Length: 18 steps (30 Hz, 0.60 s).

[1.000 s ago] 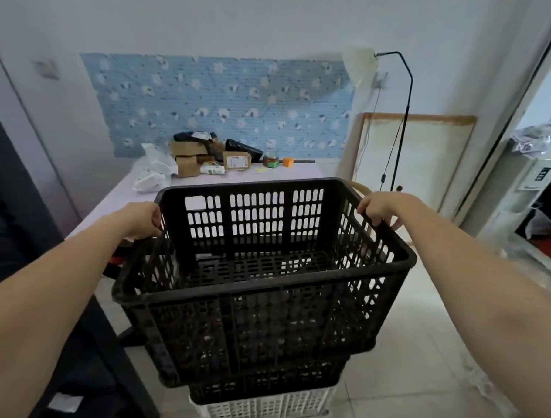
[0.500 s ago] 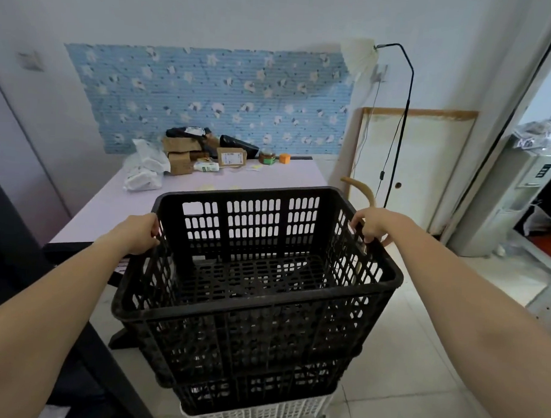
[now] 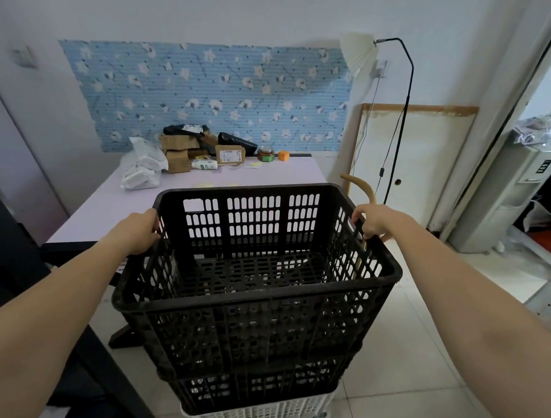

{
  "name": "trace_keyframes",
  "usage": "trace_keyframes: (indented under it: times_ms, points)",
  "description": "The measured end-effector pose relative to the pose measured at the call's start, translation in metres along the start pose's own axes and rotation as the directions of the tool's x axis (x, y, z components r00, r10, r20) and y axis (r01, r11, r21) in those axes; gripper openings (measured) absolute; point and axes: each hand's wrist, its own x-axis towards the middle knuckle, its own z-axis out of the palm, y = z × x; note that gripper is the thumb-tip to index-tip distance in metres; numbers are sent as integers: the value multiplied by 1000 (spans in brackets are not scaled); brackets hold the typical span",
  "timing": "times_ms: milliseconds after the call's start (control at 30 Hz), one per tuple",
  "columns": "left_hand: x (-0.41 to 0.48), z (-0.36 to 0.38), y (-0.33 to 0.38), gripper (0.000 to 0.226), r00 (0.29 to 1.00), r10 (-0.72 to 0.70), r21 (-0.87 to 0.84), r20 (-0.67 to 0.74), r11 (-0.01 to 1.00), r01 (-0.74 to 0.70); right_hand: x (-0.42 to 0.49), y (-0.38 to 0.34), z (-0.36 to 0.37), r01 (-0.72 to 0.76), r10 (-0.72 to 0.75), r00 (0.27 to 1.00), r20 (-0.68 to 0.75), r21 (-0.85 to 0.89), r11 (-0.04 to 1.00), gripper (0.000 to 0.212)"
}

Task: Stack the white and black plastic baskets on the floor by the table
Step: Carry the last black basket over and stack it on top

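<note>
I have the left hand (image 3: 137, 231) curled over the left rim of the top basket (image 3: 254, 306) and the right hand (image 3: 374, 221) clamped on the right rim near its far corner, so the basket sits squarely between the two hands. Below them it drops into a lower black basket (image 3: 260, 391). Under that a white basket (image 3: 268, 412) shows at the bottom of the pile, standing on the floor (image 3: 418, 389), with the tabletop (image 3: 110, 208) just beyond the left hand. I judge this to be the seating step: the top basket is in the stack but not yet let go. I cannot tell from here whether it is fully home (its base is hidden inside the one beneath). As I read it, the next move calls for an even downward press from both hands, watching that the rims run parallel and no corner rides up. Only then should the fingers loosen and the hands draw out sideways. The pile looks tall and light, so a lopsided push could rock it.
</note>
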Motion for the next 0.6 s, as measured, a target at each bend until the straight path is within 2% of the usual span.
trace_keyframes:
  times_ms: [333, 600]
  points:
    - [3, 11, 0, 17, 999, 23, 7, -49, 1000, -22, 8, 8, 7, 17, -17, 1000, -6, 7, 1000, 34]
    - [-6, 10, -2, 22, 999, 20, 86, -35, 996, -17, 7, 6, 15, 38, -44, 998, -46, -133, 990, 35]
